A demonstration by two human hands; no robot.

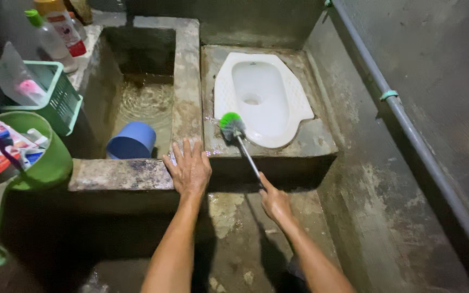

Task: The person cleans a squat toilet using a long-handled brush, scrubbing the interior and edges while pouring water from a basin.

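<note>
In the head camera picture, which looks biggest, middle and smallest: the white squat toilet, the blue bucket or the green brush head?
1. White squat toilet, clearly the biggest.
2. Blue bucket, partly sunk in the water tank, so only part shows.
3. Green brush head, the smallest, on the brush held by the right hand.

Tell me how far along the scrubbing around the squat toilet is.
Done: the white pan looks clean. In hand: the right hand holds the brush, its green head on the wet ledge left of the pan, while the left hand rests flat on the tank wall. Left: the concrete step and floor look stained.
</note>
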